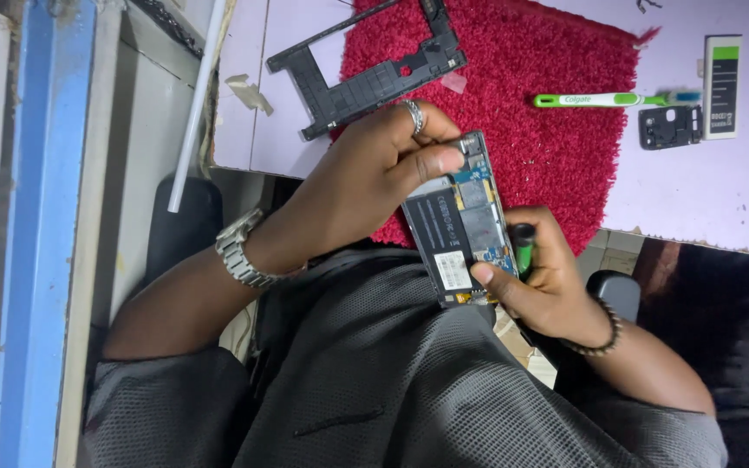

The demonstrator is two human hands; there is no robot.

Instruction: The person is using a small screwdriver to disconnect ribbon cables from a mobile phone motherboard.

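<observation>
Hands first: my left hand [374, 169], ring on one finger and a metal watch on the wrist, is clamped around the upper end of an opened phone [461, 221], thumb pressed on its top edge. My right hand [541, 282], with a dark bead bracelet, grips the phone's lower end with the thumb laid across it, and it also holds a small green-and-black screwdriver [524, 247] tucked against the phone's right side; I cannot tell whether its tip touches the board. I see the phone held above my lap, just off the near edge of the bench [704, 191], with its back off so the black battery and blue circuit board show. Behind it a red shaggy mat [556, 52] lies on the bench, and a black plastic phone frame [366, 74] rests half on the mat, half on the pale surface. To the right of the mat lie a green-and-white toothbrush [613, 100], a small black phone part [669, 126] and a white-and-green battery [721, 85], all well apart from my hands.
</observation>
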